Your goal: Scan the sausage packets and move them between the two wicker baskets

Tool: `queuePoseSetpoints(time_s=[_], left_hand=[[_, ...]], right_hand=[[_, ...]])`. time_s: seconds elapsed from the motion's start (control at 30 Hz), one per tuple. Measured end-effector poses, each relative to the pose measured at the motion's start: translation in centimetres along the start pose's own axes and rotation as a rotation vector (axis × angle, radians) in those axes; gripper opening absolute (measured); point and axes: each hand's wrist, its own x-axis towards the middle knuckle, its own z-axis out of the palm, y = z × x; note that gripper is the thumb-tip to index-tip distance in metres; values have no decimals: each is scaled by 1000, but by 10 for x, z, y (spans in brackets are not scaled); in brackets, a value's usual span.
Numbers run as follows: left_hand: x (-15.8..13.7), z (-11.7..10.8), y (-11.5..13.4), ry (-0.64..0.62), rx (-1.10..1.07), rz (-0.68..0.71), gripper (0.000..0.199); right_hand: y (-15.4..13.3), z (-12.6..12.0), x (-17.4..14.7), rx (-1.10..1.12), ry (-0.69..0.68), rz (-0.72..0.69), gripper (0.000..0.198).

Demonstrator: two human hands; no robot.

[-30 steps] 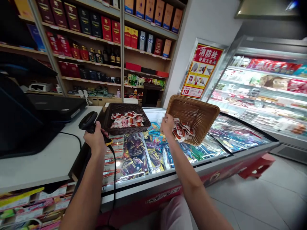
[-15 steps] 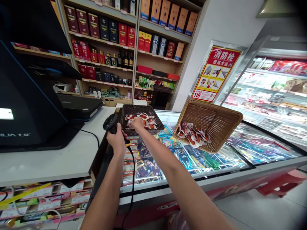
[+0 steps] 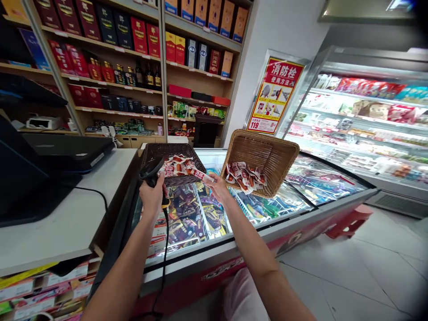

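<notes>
Scanner (image 3: pixel 150 172), black plastic with a hooded head, is held in the left hand (image 3: pixel 152 196), whose fingers wrap its handle above the left edge of the white-framed, glass-topped freezer (image 3: pixel 187 262). Just beyond, by the freezer's far left corner, sits a dark-brown, rectangular woven basket (image 3: pixel 182 180) with a heap of red-and-white wrapped sausages (image 3: pixel 178 165) in it. Next comes one slim, red-and-white wrapped sausage stick (image 3: pixel 201 175), held up at that basket's near right corner; whether it touches the rim cannot be told. It lies to the left of the right hand (image 3: pixel 219 188), which pinches its right end between thumb and fingers, so this hand is the nearer. Its long axis runs mostly left to right, the free end pointing left and slightly away, towards the dark basket. Farther right, a tan, rectangular woven basket (image 3: pixel 279 156) stands tilted on the freezer, its opening towards the person, more wrapped sausages gathered low inside.
</notes>
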Motion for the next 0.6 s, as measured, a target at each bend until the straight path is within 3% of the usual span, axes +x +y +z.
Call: queuePoseSetpoints(time_s=[0.2,0.37,0.6], left_hand=[[-7,4,-6,-234,71,-14,41],[-13,8,-5,-356,96,-15,42],[-12,4,-3,-452,215,-53,45]], right_hand=[[5,-12,-8,-306,160,-439,2],[6,-17,-10,-626,190,-643,31],[23,-31,0,-873,137,-993,32]])
